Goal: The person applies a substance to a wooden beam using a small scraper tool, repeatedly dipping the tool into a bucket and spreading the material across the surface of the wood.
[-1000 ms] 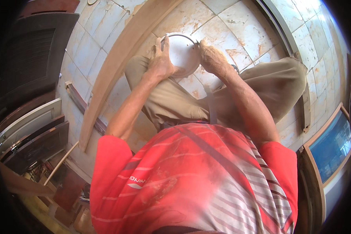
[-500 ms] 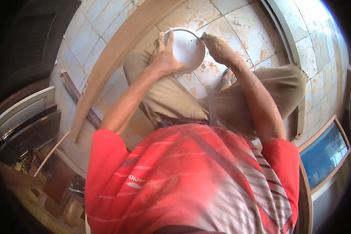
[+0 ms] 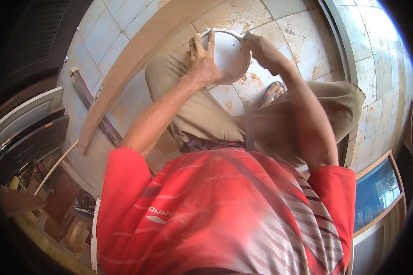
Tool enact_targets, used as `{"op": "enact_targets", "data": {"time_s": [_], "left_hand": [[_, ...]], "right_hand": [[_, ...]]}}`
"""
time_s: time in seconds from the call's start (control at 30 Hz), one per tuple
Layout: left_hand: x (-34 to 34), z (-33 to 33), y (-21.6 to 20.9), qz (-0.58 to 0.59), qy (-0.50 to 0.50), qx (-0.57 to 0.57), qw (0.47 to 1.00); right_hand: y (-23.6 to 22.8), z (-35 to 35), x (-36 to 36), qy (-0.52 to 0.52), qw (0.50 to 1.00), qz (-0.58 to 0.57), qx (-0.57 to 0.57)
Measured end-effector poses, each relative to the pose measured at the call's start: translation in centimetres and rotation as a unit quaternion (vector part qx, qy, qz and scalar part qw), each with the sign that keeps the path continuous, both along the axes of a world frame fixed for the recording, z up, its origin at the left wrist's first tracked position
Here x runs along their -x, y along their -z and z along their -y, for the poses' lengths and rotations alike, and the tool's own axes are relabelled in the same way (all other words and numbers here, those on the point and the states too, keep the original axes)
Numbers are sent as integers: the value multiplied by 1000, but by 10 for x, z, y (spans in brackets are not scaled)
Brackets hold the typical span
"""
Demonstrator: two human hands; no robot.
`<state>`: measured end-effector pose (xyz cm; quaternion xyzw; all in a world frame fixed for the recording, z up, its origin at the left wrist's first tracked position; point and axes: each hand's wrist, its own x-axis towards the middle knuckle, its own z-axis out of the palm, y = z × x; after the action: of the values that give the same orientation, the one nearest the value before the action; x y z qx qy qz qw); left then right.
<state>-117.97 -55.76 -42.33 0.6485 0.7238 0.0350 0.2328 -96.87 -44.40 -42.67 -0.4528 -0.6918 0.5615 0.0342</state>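
Both hands' grip on white round lid (image 3: 229,52), stained tiled floor (image 3: 303,27), curved wooden board (image 3: 124,73)

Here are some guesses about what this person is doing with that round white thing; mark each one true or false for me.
1. Both hands are on the round white disc. True.
2. The left hand lies flat on a book. False: it lies on the disc.
3. The shirt is plain blue. False: it is red with pale stripes.
4. A long curved wooden board lies on the tiled floor. True.
5. The right hand grips the disc's edge. True.
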Motion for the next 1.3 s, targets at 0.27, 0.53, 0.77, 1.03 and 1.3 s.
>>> {"op": "enact_targets", "data": {"time_s": [0.27,0.53,0.77,1.03,1.3], "left_hand": [[-5,-5,-11,13,-5,12,1000],[7,-2,-14,40,-5,34,999],[23,1,-5,92,16,-18,996],[21,-17,-7,64,0,80,995],[17,-13,-8,61,-32,121,990]], "right_hand": [[2,-29,-14,-25,983,79,162],[15,-16,-21,-3,979,-58,196],[13,1,-7,67,981,-29,178],[-2,41,-27,80,990,32,-114],[-36,104,-37,134,987,81,-25]]}}
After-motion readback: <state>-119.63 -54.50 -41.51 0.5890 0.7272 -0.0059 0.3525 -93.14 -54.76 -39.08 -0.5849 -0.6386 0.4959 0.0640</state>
